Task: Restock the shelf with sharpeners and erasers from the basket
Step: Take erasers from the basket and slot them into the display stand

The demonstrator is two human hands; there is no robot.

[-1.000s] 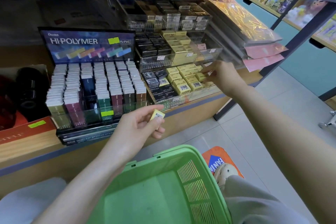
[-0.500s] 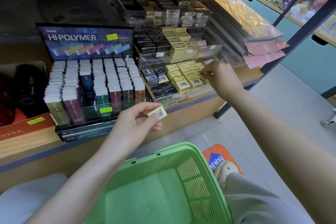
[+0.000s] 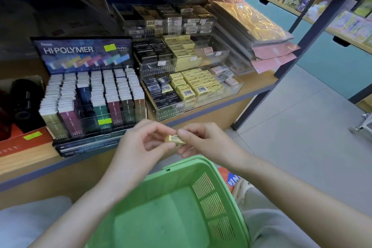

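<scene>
A small yellow eraser [image 3: 173, 139] with a barcode label is pinched between my left hand [image 3: 144, 143] and my right hand [image 3: 205, 140], which meet just above the far rim of the green basket [image 3: 219, 203]. The basket sits on my lap and its visible floor is bare. On the wooden shelf [image 3: 253, 88] behind the hands stands a clear tiered tray [image 3: 231, 91] filled with yellow erasers [image 3: 198, 84] and black ones [image 3: 159, 86]. Left of it is the Hi-Polymer display [image 3: 88, 94] with rows of slim erasers.
Black rolls [image 3: 24, 104] and a red box [image 3: 24, 143] lie at the shelf's left end. Gold and pink packets [image 3: 259, 32] are stacked to the right. A dark shelf post [image 3: 281, 74] stands at the right, with grey floor tiles [image 3: 302, 127] beyond.
My right hand has left the yellow erasers in the tray and come down to the left hand. Both hands now hold the eraser that only the left hand held before.
</scene>
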